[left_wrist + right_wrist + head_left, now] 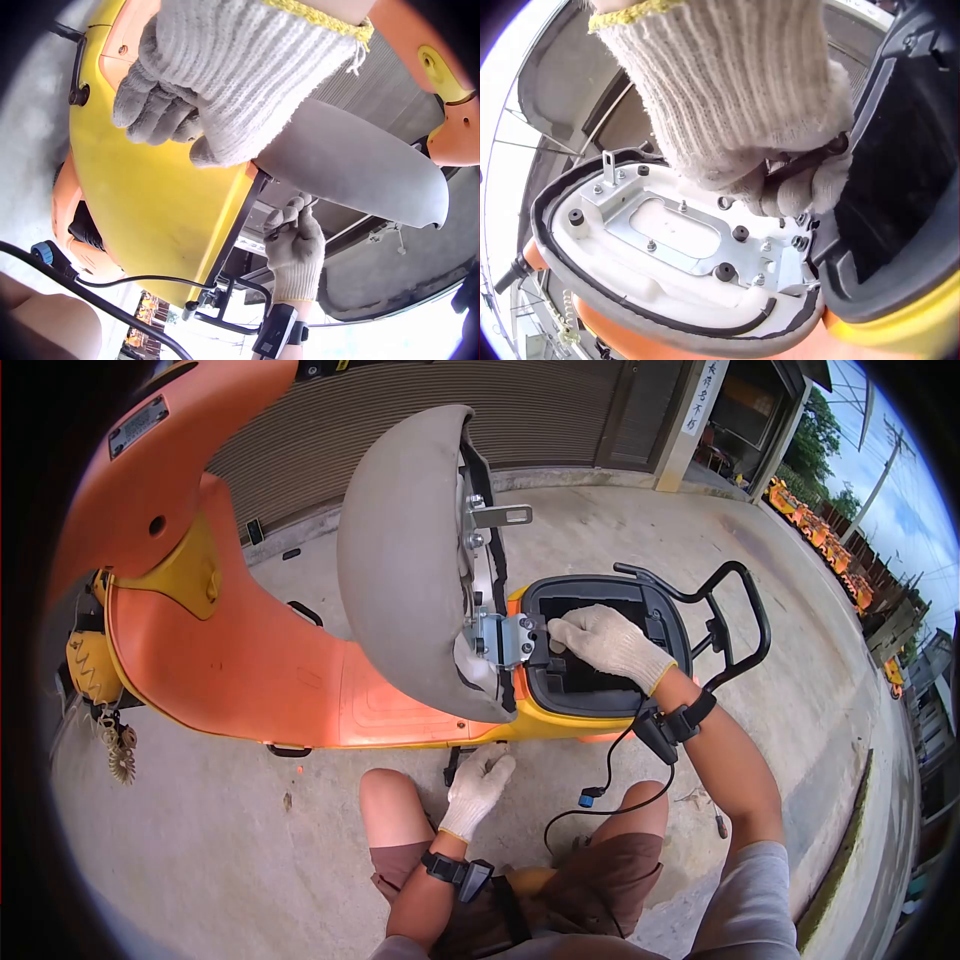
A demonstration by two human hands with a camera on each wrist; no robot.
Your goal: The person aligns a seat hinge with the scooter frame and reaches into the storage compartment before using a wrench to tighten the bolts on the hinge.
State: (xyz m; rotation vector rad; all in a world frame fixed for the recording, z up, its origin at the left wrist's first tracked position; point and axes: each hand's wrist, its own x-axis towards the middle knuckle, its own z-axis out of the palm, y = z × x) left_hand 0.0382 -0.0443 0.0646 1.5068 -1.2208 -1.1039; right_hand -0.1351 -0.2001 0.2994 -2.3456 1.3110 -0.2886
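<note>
Raised upright on its hinge (503, 639), the grey seat (405, 560) of an orange and yellow scooter shows its white underside (671, 232) with a metal bracket. My gloved right hand (605, 643) is over the black storage box (590, 708), close to the hinge. Its curled fingers grip a dark metal tool (806, 166) in the right wrist view; the tool's far end is hidden. Below the scooter's side edge is my gloved left hand (480, 790), its fingers loosely bent beside the yellow side panel (150, 202), with nothing seen in them.
A black rear rack (762, 615) stands behind the box. A black cable with a blue connector (586, 800) hangs near my right knee. A screwdriver (721, 826) lies on the concrete ground at the right. Behind the scooter is a shutter wall (550, 420).
</note>
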